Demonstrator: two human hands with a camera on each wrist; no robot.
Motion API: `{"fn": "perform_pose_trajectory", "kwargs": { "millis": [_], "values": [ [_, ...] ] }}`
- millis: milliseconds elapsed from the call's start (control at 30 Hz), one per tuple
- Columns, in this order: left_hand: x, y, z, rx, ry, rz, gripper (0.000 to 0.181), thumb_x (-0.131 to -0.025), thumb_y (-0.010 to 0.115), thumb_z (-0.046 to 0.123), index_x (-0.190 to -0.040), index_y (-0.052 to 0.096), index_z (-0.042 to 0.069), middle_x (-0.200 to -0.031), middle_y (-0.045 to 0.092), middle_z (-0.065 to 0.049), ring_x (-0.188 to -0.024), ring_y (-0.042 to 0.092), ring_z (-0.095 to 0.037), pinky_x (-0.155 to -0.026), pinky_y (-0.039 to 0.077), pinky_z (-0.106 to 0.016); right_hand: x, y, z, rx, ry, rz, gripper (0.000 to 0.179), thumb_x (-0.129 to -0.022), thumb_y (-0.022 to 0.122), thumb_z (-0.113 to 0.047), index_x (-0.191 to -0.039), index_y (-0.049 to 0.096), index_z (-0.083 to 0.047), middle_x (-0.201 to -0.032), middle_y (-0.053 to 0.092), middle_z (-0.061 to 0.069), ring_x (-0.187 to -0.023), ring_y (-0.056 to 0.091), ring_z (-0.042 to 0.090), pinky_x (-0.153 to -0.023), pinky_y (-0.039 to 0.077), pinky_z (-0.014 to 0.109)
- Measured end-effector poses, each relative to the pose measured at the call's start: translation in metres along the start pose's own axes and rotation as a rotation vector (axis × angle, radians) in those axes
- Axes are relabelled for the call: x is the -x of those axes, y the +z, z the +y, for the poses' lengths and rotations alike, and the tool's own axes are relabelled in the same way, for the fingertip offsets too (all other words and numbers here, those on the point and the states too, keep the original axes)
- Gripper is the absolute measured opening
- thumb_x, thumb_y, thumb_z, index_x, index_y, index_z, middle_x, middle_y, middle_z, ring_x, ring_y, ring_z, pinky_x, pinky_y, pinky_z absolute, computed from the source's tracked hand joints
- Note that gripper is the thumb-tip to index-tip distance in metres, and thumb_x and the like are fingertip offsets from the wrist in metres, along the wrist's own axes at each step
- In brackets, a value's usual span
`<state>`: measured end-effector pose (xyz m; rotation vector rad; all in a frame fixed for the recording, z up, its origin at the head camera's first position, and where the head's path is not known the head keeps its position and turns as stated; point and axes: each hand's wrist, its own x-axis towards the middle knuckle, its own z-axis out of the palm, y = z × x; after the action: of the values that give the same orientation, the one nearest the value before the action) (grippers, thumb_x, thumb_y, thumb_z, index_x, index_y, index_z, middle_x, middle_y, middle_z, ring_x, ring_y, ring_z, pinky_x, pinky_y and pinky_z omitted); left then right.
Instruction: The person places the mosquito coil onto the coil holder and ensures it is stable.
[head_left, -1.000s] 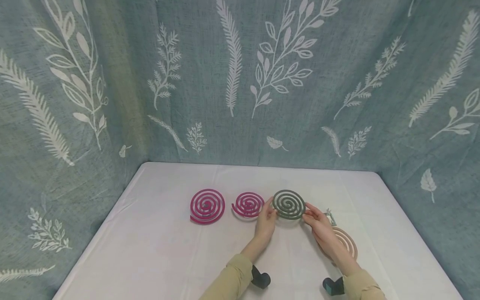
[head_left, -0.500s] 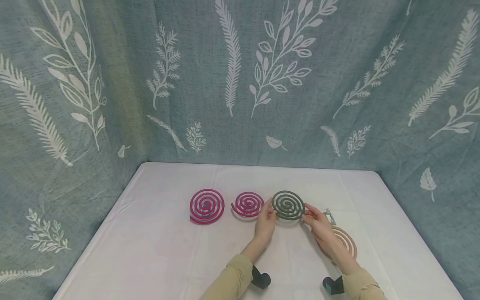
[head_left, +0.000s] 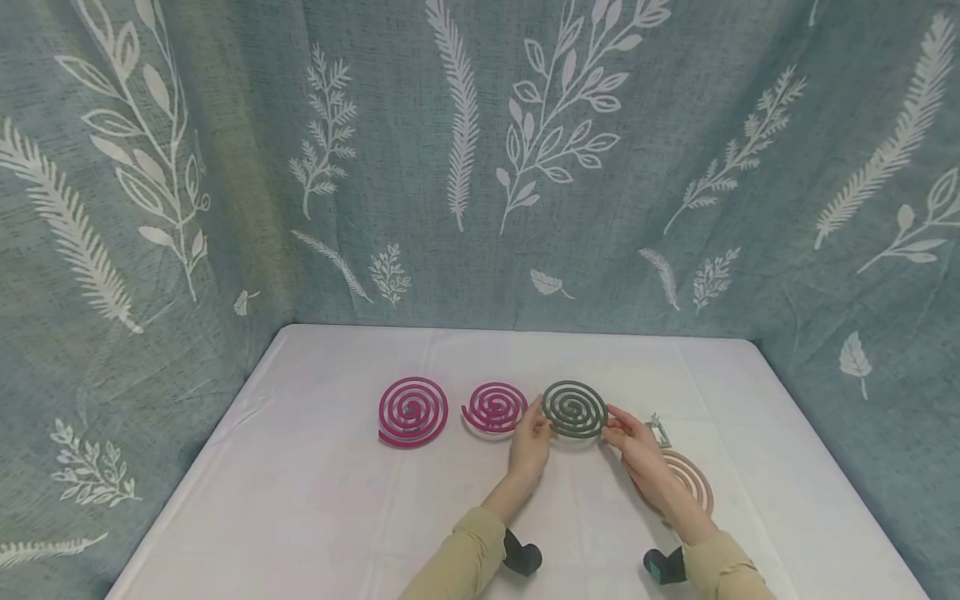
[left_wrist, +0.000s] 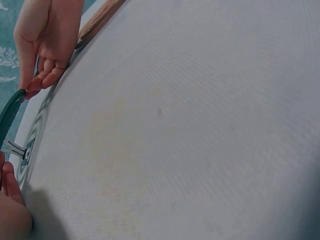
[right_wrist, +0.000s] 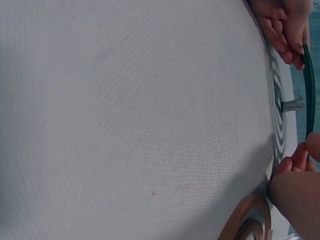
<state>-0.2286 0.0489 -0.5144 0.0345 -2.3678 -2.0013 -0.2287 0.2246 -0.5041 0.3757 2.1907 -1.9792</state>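
Between my two hands is a green mosquito coil [head_left: 574, 409], held close above a small metal stand [right_wrist: 292, 105] that rises from the table. My left hand [head_left: 529, 446] pinches the coil's left edge. At its right edge, the thumb and fingers of my right hand [head_left: 641, 454] pinch the rim. The left wrist view shows the green coil almost edge-on, with the stand's upright prongs close by. To the left, two magenta mosquito coils, one large [head_left: 413, 412] and one smaller [head_left: 495, 408], sit raised over the table, the smaller beside my left fingers.
A brown mosquito coil [head_left: 693, 479] lies on the white-covered table [head_left: 315, 500], partly hidden by my right forearm. Just behind it lies another small metal stand [head_left: 658, 432]. A blue-green leaf-patterned curtain [head_left: 420, 167] encloses the back and sides.
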Motion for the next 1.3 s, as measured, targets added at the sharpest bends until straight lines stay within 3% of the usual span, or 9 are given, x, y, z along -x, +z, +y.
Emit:
{"fn": "perform_pose_trajectory", "kwargs": {
  "millis": [767, 1300],
  "values": [
    [-0.0009, -0.0002, -0.0002, 0.002, -0.025, -0.008, 0.047, -0.093, 0.049, 0.000, -0.140, 0.043, 0.003, -0.092, 0.061, -0.013, -0.077, 0.056, -0.013, -0.065, 0.044, -0.019, 0.0016, 0.0012, -0.0028, 0.025, 0.007, -0.013, 0.055, -0.093, 0.051, 0.000, -0.144, 0.031, 0.002, -0.104, 0.045, -0.001, -0.090, 0.044, 0.005, -0.070, 0.041, 0.013],
    [0.0021, -0.0013, 0.0033, -0.016, -0.025, -0.006, 0.047, -0.093, 0.049, 0.001, -0.140, 0.042, 0.003, -0.093, 0.063, -0.013, -0.080, 0.061, -0.020, -0.064, 0.045, -0.019, 0.0027, 0.0005, -0.0045, 0.057, 0.013, -0.010, 0.054, -0.093, 0.051, -0.002, -0.144, 0.033, 0.002, -0.105, 0.045, 0.000, -0.092, 0.044, 0.007, -0.073, 0.040, 0.013]
  ]
}}
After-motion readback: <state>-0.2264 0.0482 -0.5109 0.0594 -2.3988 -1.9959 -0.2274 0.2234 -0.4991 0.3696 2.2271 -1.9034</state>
